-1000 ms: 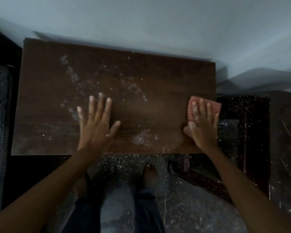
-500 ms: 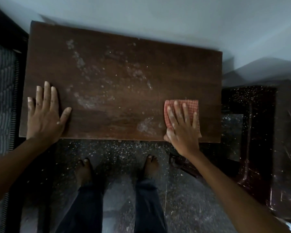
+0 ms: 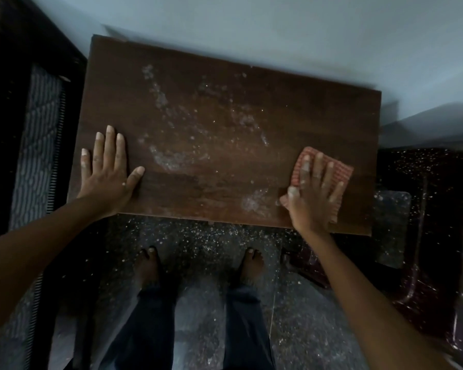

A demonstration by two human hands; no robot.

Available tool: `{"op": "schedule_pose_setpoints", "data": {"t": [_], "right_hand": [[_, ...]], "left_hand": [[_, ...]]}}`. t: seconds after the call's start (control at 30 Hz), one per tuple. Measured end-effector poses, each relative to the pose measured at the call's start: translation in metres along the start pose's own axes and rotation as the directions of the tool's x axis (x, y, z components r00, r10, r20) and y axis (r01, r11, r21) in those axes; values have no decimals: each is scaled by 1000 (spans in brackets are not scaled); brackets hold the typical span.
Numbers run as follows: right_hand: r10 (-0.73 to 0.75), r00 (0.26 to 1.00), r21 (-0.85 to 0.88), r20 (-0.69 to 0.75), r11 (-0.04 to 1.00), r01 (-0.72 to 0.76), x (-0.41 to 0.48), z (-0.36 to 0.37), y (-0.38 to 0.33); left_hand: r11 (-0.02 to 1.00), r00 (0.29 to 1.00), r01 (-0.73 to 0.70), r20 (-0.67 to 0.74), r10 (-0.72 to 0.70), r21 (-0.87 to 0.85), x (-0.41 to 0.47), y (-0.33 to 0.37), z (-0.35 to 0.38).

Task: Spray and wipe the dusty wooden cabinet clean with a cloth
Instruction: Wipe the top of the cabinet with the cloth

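Right hand (image 3: 314, 190) flat, fingers spread, pressing the cloth (image 3: 342, 170) onto the cabinet (image 3: 225, 108) at centre right of the frame, near the front edge. Left hand (image 3: 108, 169) lies open on the left end, holding nothing. Wiping looks barely begun: white dust (image 3: 171, 160) streaks the middle, and another patch sits just beside the cloth. No spray bottle in view.

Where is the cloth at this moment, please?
In the head view, the cloth lies flat under the right hand near the front right corner of the cabinet top, beside a dust patch.
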State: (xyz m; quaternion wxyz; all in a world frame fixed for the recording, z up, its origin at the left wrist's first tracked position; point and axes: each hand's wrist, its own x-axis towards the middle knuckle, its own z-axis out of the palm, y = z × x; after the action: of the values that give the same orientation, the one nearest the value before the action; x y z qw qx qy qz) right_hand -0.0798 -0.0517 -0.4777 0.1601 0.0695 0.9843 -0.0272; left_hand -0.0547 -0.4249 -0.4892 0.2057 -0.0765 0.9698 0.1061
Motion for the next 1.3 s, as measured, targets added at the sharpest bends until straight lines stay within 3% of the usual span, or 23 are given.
{"op": "schedule_pose_setpoints", "data": {"t": [0.17,0.3,0.37,0.47,0.57,0.63,0.77,0.9,1.1,1.2,1.3], "right_hand": [[-187,982,-3,-31,982,187,-49,19,-41],[-359,931,-122,60,923,364,-84,35,-8],[-323,942,-167,93,928,334,-78,37,22],[-167,984,-158,53,972,174,-54,27,47],[-12,999,-71,34,997,14,-22,7,28],[18,999,-43,46,999,-16,-2,0,2],[-49,999,12,15,999,49,13,-1,-52],[-215,976,3,-24,977,215,-19,11,-84],[-529,847,-190,56,827,529,-79,35,-44],[-491,869,-221,58,843,491,-75,35,4],[-349,934,-185,72,916,356,-58,22,26]], "left_hand": [[1000,995,22,95,-21,-7,3,1,-5],[1000,990,24,142,-24,0,5,1,-9],[1000,988,24,150,-22,-8,5,1,-11],[1000,986,21,166,-20,-6,4,1,-10],[999,989,34,142,-34,7,5,0,-7],[999,989,45,142,-45,2,4,1,-7],[998,985,67,160,-65,-5,4,4,-11],[997,982,74,178,-70,-16,4,5,-13],[998,982,61,181,-55,-32,3,4,-14],[998,981,50,188,-41,-43,2,3,-15],[998,980,51,194,-42,-45,3,1,-15]]}}
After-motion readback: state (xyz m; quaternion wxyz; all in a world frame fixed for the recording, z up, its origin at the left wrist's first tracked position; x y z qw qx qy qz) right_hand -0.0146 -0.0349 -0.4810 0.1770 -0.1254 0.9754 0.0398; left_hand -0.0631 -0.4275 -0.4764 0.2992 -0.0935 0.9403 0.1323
